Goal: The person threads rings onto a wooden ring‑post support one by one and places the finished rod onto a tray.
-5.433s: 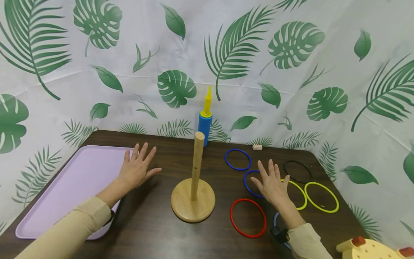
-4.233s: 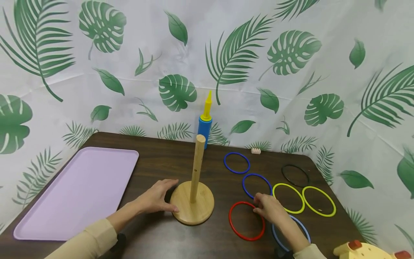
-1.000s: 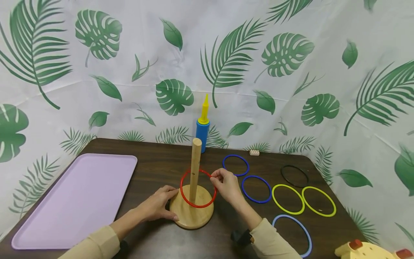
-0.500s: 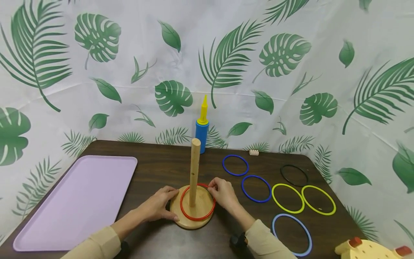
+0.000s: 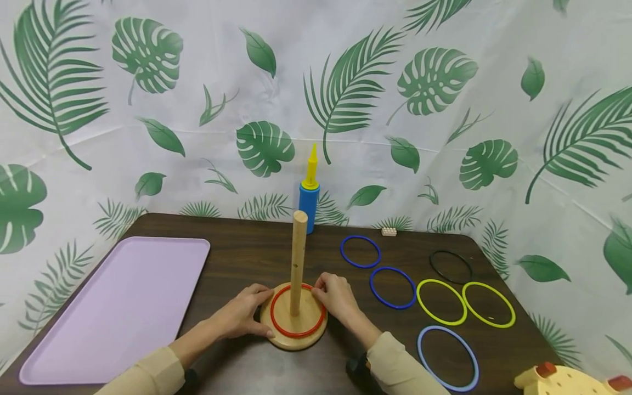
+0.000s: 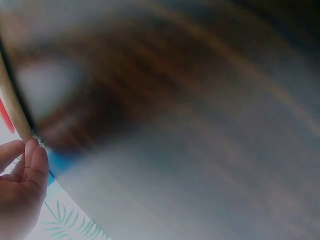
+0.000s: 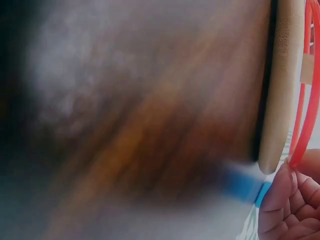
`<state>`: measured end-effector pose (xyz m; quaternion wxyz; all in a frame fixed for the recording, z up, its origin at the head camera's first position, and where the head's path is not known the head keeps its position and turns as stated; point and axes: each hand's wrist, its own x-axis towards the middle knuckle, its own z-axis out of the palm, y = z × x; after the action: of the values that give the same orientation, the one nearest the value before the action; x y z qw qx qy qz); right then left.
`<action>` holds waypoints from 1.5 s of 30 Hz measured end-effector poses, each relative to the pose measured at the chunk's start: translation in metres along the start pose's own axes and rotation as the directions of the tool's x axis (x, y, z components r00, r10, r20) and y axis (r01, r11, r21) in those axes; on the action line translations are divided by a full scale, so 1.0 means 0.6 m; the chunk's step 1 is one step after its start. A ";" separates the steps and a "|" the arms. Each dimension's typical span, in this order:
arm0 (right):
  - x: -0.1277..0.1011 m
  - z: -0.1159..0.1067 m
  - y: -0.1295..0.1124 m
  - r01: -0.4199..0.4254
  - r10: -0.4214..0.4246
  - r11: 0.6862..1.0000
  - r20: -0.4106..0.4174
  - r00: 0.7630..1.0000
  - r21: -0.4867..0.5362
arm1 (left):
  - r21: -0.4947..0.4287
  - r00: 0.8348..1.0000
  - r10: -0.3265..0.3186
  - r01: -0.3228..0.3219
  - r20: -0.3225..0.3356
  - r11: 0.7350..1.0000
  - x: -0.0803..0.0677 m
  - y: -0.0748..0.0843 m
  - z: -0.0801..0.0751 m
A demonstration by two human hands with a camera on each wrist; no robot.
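Note:
A wooden stand (image 5: 298, 258) with a round base and one upright post is in the middle of the table in the head view. My left hand (image 5: 240, 314) holds the left edge of its base, thumb at the front and fingers behind. Around the post, low over the base, lies a red ring (image 5: 272, 319). Thumb and fingertips of my right hand (image 5: 339, 299) pinch its right side. In the right wrist view the ring (image 7: 311, 112) runs just above the base edge (image 7: 282, 90). The left wrist view shows my left fingers (image 6: 37, 167) at the base's rim.
Right of the stand lie two blue rings (image 5: 371, 285), two yellow rings (image 5: 419, 302), a black ring (image 5: 431, 263) and a light blue ring (image 5: 419, 351). A lilac tray (image 5: 123, 307) is at left. Behind the post stands a blue and yellow pump (image 5: 309, 200).
My right hand has taken the red ring from the table, brought it over the post and lowered it to the base. My left hand has moved from the tray onto the base.

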<state>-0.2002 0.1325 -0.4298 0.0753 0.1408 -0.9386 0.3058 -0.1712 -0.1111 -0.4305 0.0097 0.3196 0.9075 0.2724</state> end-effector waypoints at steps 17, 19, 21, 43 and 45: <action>0.002 0.005 -0.007 -0.034 0.035 0.998 0.034 0.999 -0.044 | 0.016 1.000 0.004 -0.004 0.002 1.000 0.000 -0.003 0.000; 0.002 0.004 -0.007 -0.037 0.039 0.998 0.034 0.999 -0.044 | 0.019 1.000 0.008 -0.008 -0.002 1.000 0.000 -0.003 0.001; 0.002 0.004 -0.007 -0.040 0.041 0.998 0.033 0.999 -0.044 | 0.023 1.000 0.015 -0.015 -0.008 1.000 0.000 -0.003 0.001; -0.025 -0.054 0.027 -0.110 0.109 0.985 0.019 0.994 0.131 | 0.015 1.000 0.018 -0.018 -0.015 1.000 -0.001 -0.002 0.000; -0.029 -0.062 0.032 -0.125 0.125 0.982 0.007 0.992 0.143 | 0.015 1.000 0.022 -0.021 -0.014 1.000 0.000 -0.002 0.000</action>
<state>-0.1878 0.1735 -0.4147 0.0465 0.0864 -0.9211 0.3767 -0.1716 -0.1118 -0.4310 -0.0019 0.3276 0.9061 0.2677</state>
